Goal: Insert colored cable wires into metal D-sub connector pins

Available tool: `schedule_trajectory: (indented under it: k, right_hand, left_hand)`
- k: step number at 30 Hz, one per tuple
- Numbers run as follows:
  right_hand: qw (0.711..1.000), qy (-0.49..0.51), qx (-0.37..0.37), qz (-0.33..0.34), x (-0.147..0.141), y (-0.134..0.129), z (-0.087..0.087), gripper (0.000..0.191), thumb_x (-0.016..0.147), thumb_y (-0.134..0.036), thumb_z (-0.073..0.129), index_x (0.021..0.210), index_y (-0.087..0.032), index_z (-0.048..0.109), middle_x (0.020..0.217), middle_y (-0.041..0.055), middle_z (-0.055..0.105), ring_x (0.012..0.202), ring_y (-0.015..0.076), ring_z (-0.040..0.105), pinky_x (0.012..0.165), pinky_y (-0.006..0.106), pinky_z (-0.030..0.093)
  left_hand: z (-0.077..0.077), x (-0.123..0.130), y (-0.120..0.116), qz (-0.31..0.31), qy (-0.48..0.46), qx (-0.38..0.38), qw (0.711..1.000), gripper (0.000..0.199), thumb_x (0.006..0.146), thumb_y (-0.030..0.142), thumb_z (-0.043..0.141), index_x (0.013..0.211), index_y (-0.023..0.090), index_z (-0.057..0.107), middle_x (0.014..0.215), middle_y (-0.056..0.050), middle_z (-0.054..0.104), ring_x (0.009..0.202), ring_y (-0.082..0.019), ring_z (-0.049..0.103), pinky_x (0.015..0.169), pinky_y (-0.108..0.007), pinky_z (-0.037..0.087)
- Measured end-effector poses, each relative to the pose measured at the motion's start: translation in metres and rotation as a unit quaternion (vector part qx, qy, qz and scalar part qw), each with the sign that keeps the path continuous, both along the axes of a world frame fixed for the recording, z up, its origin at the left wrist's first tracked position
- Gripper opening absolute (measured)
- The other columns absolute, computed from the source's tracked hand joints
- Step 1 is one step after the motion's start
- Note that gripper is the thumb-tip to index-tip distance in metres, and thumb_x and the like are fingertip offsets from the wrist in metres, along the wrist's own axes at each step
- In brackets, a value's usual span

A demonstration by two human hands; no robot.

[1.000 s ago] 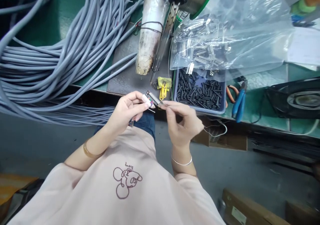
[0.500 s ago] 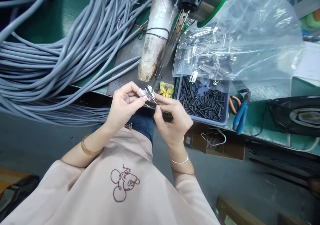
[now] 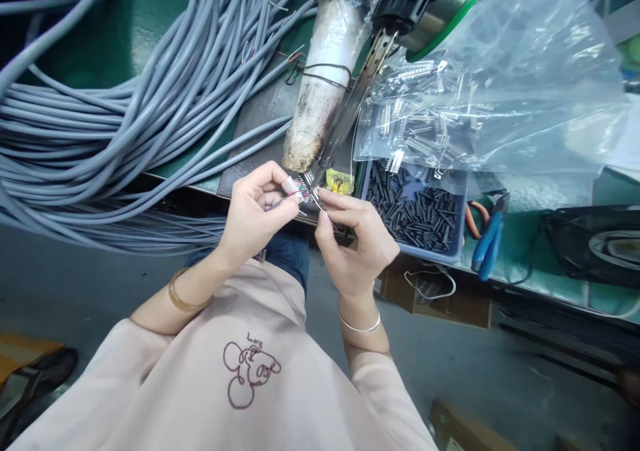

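Note:
My left hand is closed in a pinch on the end of a grey cable, where thin coloured wires fan out. Those wires meet a small metal multi-pin connector lying between my two hands. My right hand has its thumb and index finger closed around a thin pale wire, its index fingertip close by the connector's end. Just above the connector, the dark tip of a soldering iron slants down, fixed beside a white wrapped, scorched post. The fingers partly hide the contact points.
Bundled grey cables cover the left of the bench. On the right are a plastic bag of connectors, a blue tray of black sleeves and blue-handled cutters. A yellow piece lies beside the tray.
The view has shifted slightly, so the bench items appear farther right and lower. Both hands keep their pinches, and the connector now appears closer beneath the iron's tip.

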State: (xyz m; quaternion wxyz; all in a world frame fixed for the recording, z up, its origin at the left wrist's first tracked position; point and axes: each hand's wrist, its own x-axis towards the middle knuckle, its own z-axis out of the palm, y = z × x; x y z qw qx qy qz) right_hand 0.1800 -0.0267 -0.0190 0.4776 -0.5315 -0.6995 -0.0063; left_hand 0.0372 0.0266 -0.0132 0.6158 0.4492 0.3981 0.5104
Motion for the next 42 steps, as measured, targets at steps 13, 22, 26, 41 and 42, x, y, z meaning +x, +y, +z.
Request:
schedule_trajectory:
  k: [13, 22, 26, 41, 42]
  right_hand:
    - [0.999, -0.02, 0.035, 0.002, -0.002, 0.002, -0.001, 0.018, 0.087, -0.008, 0.071, 0.089, -0.024, 0.063, 0.105, 0.0039, 0.082, 0.093, 0.0171, 0.079, 0.081, 0.029, 0.066]
    - [0.996, -0.065, 0.061, -0.002, 0.0, -0.003, -0.005, 0.017, 0.088, -0.007, 0.072, 0.093, -0.021, 0.064, 0.1, 0.0063, 0.083, 0.088, 0.0151, 0.08, 0.079, 0.022, 0.064]
    - [1.0, 0.013, 0.019, -0.015, -0.004, -0.006, -0.004, 0.018, 0.087, -0.006, 0.072, 0.09, -0.022, 0.066, 0.097, 0.0022, 0.082, 0.087, 0.0139, 0.08, 0.078, 0.024, 0.065]
    - [1.0, 0.008, -0.005, -0.012, -0.007, -0.002, 0.001, 0.016, 0.089, -0.008, 0.068, 0.089, -0.023, 0.063, 0.104, 0.0032, 0.082, 0.092, 0.0152, 0.079, 0.079, 0.028, 0.065]
    - [1.0, 0.006, -0.005, -0.015, -0.007, -0.001, 0.002, 0.015, 0.09, -0.009, 0.068, 0.089, -0.023, 0.063, 0.104, 0.003, 0.082, 0.092, 0.0155, 0.079, 0.079, 0.029, 0.065]
  left_hand:
    - [0.002, -0.002, 0.002, 0.004, 0.026, 0.015, 1.0, 0.012, 0.064, 0.013, 0.069, 0.067, 0.016, 0.058, 0.066, 0.004, 0.062, 0.051, -0.002, 0.05, 0.046, -0.011, 0.04]
    - [-0.001, -0.005, -0.003, -0.026, 0.026, -0.018, 0.999, 0.014, 0.065, 0.012, 0.071, 0.069, 0.016, 0.058, 0.068, 0.003, 0.062, 0.05, -0.001, 0.046, 0.045, -0.012, 0.035]
    - [-0.002, -0.009, -0.006, -0.061, -0.022, -0.027, 0.997, 0.016, 0.069, 0.014, 0.073, 0.078, 0.017, 0.06, 0.064, 0.006, 0.06, 0.043, 0.0, 0.043, 0.04, -0.012, 0.034]
    - [-0.001, -0.005, -0.009, 0.038, 0.115, 0.096, 0.988, 0.004, 0.072, 0.016, 0.067, 0.068, 0.016, 0.065, 0.065, 0.002, 0.065, 0.054, -0.006, 0.054, 0.047, -0.014, 0.042]
    - [-0.001, -0.005, -0.008, 0.037, 0.117, 0.096, 0.988, 0.004, 0.071, 0.016, 0.067, 0.068, 0.017, 0.064, 0.064, 0.002, 0.064, 0.053, -0.005, 0.053, 0.047, -0.014, 0.041]
